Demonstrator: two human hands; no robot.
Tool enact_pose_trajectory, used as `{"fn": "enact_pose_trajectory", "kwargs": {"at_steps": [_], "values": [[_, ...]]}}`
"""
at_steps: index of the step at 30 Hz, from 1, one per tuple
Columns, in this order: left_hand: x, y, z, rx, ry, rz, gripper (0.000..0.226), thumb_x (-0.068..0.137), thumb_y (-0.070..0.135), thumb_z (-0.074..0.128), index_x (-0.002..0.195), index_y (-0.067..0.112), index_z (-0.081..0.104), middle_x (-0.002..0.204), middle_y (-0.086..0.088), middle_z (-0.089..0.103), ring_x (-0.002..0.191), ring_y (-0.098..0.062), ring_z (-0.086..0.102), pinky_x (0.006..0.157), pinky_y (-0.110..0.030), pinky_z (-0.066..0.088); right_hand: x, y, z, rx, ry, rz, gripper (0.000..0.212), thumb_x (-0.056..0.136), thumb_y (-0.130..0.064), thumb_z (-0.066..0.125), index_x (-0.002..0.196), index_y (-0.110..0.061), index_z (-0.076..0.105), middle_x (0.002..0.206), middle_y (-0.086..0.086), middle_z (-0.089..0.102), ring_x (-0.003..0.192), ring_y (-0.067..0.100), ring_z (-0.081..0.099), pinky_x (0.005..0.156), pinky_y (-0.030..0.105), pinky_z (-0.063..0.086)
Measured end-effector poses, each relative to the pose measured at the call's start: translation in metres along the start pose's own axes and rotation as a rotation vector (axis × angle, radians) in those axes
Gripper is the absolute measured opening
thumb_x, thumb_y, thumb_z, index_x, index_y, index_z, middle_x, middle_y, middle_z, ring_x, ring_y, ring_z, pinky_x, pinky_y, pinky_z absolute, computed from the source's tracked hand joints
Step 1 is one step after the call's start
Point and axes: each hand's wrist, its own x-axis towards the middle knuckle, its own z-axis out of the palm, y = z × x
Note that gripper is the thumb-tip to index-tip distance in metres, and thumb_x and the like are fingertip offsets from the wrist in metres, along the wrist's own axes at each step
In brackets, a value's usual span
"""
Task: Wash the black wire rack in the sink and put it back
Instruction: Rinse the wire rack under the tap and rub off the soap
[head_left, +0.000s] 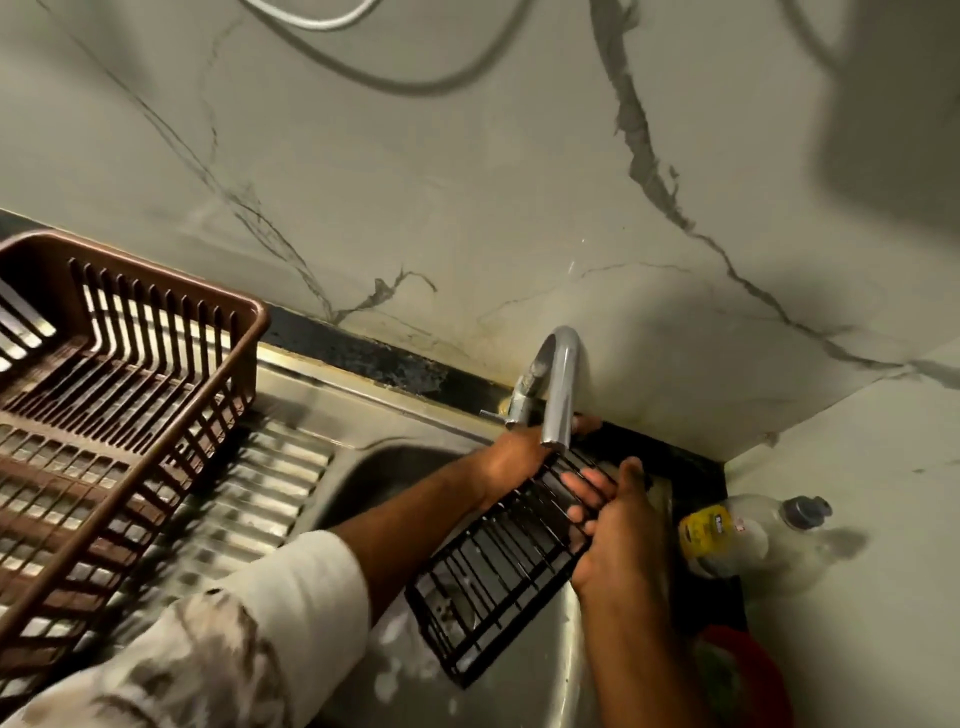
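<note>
The black wire rack is tilted over the sink under the faucet, gripped at its far end by the left hand and along its right edge by the right hand, so washing looks underway, with putting it back not yet done.

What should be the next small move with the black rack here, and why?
Probably open the tap: the faucet spout shows no visible water, while both the left hand and right hand hold the black wire rack just below it over the sink.
</note>
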Motion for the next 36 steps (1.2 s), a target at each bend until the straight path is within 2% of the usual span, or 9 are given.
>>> {"fn": "enact_pose_trajectory", "kwargs": {"at_steps": [2, 5, 9, 13, 16, 22, 26, 31, 36], "values": [[-0.011, -0.013, -0.004, -0.029, -0.089, -0.045, 0.040, 0.108, 0.044, 0.045, 0.146, 0.039, 0.052, 0.145, 0.002, 0.058, 0.131, -0.012, 0.056, 0.113, -0.032, 0.043, 0.018, -0.016, -0.009, 0.102, 0.044, -0.017, 0.052, 0.102, -0.056, 0.039, 0.084, -0.015, 0.066, 0.080, 0.004, 0.077, 0.043, 0.008, 0.044, 0.036, 0.017, 0.034], [-0.043, -0.041, -0.017, -0.031, -0.148, -0.044, 0.052, 0.103, 0.054, 0.049, 0.153, 0.040, 0.045, 0.159, 0.013, 0.044, 0.149, -0.007, 0.038, 0.125, -0.035, 0.026, 0.037, -0.034, -0.022, 0.184, 0.095, -0.064, 0.053, 0.102, -0.057, 0.038, 0.085, -0.014, 0.065, 0.083, 0.005, 0.075, 0.045, 0.010, 0.044, 0.047, 0.023, 0.035], [-0.061, -0.035, -0.024, -0.028, -0.101, -0.039, 0.047, 0.107, 0.043, 0.037, 0.153, 0.039, 0.043, 0.153, 0.032, 0.041, 0.138, 0.017, 0.037, 0.108, -0.003, 0.030, 0.041, -0.034, -0.020, 0.200, 0.124, -0.069, 0.053, 0.103, -0.057, 0.038, 0.088, -0.014, 0.066, 0.085, 0.005, 0.076, 0.045, 0.010, 0.044, 0.050, 0.023, 0.034], [-0.045, -0.021, -0.020, -0.015, -0.092, -0.123, 0.045, 0.107, 0.046, 0.044, 0.148, 0.029, 0.050, 0.145, 0.009, 0.058, 0.124, 0.003, 0.058, 0.110, -0.021, 0.042, 0.033, -0.031, -0.005, 0.132, 0.051, -0.038, 0.050, 0.102, -0.056, 0.040, 0.087, -0.015, 0.066, 0.077, 0.002, 0.077, 0.041, 0.008, 0.044, 0.042, 0.019, 0.035], [-0.040, -0.014, -0.021, 0.057, -0.156, 0.006, 0.042, 0.109, 0.036, 0.046, 0.147, 0.018, 0.052, 0.135, 0.005, 0.058, 0.117, -0.005, 0.058, 0.096, -0.012, 0.044, 0.032, -0.028, 0.001, 0.121, 0.029, -0.020, 0.048, 0.103, -0.054, 0.040, 0.085, -0.016, 0.064, 0.074, 0.002, 0.076, 0.039, 0.008, 0.043, 0.039, 0.017, 0.032], [-0.030, 0.003, -0.033, 0.059, -0.070, -0.153, 0.041, 0.098, 0.041, 0.056, 0.138, 0.028, 0.057, 0.137, 0.007, 0.061, 0.133, -0.016, 0.056, 0.120, -0.039, 0.038, 0.051, -0.050, -0.019, 0.251, 0.091, -0.027, 0.045, 0.106, -0.047, 0.034, 0.084, -0.018, 0.061, 0.084, 0.000, 0.073, 0.049, 0.009, 0.041, 0.051, 0.023, 0.032], [-0.047, -0.018, -0.046, -0.116, -0.028, -0.144, 0.025, 0.093, 0.045, 0.055, 0.112, 0.037, 0.068, 0.131, 0.010, 0.065, 0.122, -0.006, 0.059, 0.120, -0.031, 0.034, 0.055, -0.049, -0.024, 0.299, 0.110, -0.037, 0.046, 0.105, -0.048, 0.034, 0.084, -0.019, 0.061, 0.082, -0.002, 0.075, 0.045, 0.008, 0.041, 0.054, 0.024, 0.032], [-0.034, -0.018, -0.034, 0.073, -0.082, -0.135, 0.036, 0.094, 0.058, 0.058, 0.115, 0.030, 0.067, 0.113, 0.006, 0.070, 0.104, -0.008, 0.068, 0.097, -0.027, 0.053, 0.030, -0.027, -0.009, 0.241, -0.015, -0.018, 0.050, 0.101, -0.059, 0.040, 0.085, -0.019, 0.065, 0.065, -0.005, 0.072, 0.039, 0.005, 0.045, 0.042, 0.016, 0.034], [-0.015, -0.033, -0.014, 0.082, -0.124, -0.138, 0.060, 0.105, 0.060, 0.034, 0.154, 0.027, 0.044, 0.159, 0.002, 0.044, 0.138, -0.008, 0.044, 0.106, -0.017, 0.033, 0.013, -0.005, -0.014, 0.216, -0.061, -0.017, 0.051, 0.097, -0.064, 0.043, 0.085, -0.020, 0.066, 0.054, -0.008, 0.051, 0.038, 0.005, 0.038, 0.040, 0.018, 0.026]]}}
